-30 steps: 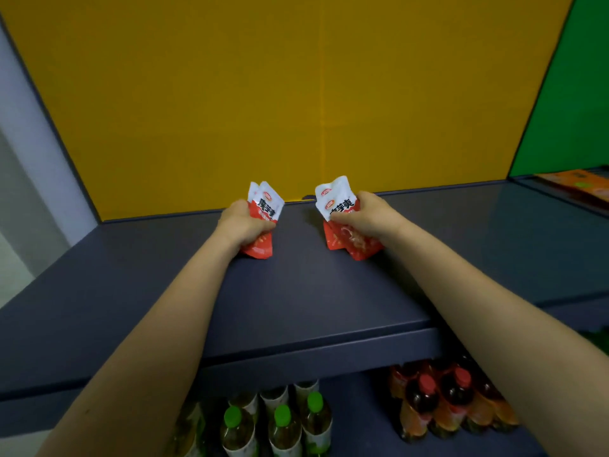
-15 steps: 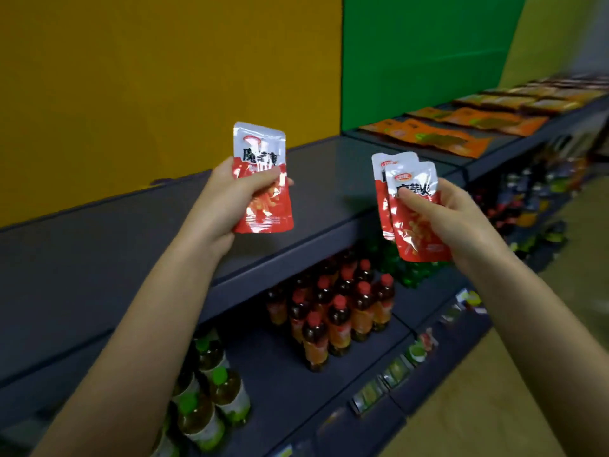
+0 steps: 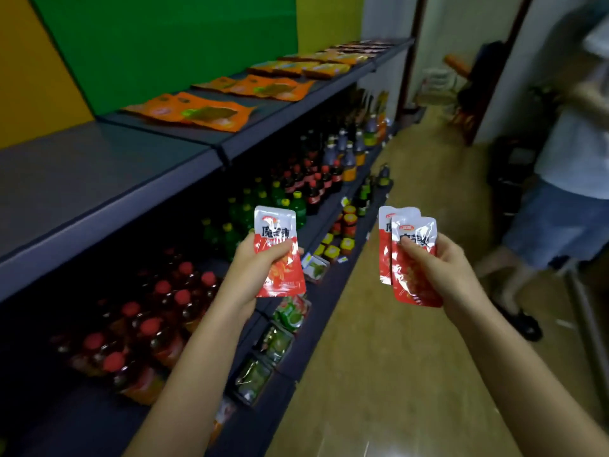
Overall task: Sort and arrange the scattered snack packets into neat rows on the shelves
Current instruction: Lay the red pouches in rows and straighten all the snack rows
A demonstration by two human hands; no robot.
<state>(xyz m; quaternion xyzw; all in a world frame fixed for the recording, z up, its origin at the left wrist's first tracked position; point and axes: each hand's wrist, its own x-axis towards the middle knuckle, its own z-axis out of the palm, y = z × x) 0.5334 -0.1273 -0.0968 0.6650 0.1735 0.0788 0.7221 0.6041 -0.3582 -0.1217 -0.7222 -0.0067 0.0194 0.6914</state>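
Note:
My left hand [image 3: 253,275] grips a red and white snack packet [image 3: 279,255] upright in front of the lower shelves. Two more red and white packets [image 3: 408,258], fanned one behind the other, are pinched in my right hand [image 3: 445,268] over the floor. Both hands are below and to the right of the dark grey top shelf [image 3: 82,183], whose near section is bare. Orange snack packets [image 3: 197,110] lie in rows further along that shelf.
Red-capped bottles [image 3: 158,308] and green bottles [image 3: 250,206] fill the lower shelves, with small packs [image 3: 290,315] along the bottom ledge. A person in a white shirt and blue shorts [image 3: 566,192] stands at the right. Brown floor [image 3: 395,357] runs along the aisle toward a doorway.
Both hands lifted the packets off the top shelf and pulled back. My view has swung right along the aisle, so the hands now hang lower, in front of the bottle shelves.

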